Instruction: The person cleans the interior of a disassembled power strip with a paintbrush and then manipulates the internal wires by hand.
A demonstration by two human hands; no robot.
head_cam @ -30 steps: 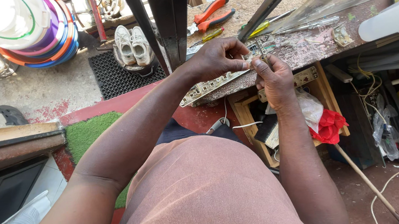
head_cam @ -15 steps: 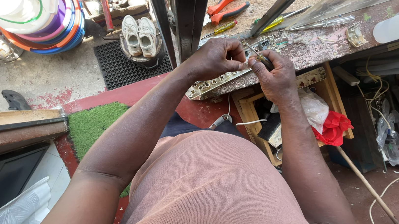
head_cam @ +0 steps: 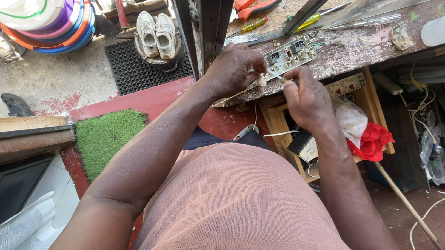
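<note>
Two hands at work — left hand gripping the opened grey switch panel, right hand pinching a thin white wire at 12 o'clock; wiring unfinished.

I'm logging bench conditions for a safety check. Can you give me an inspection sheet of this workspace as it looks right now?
Surface: worn workbench, paint flaking, in sunlight.
Job's things: switch plate lies back side up on the bench edge; a thin white wire runs between the hands.
Clutter: pliers with orange handles, yellow-handled screwdrivers, small metal part.
Grippers: left hand rests on the plate; right hand pinches the wire.
Cables: white cable on the floor; loose wires under the bench.
Surroundings: white shoes, black mat, stacked basins, green turf patch, red cloth.
</note>
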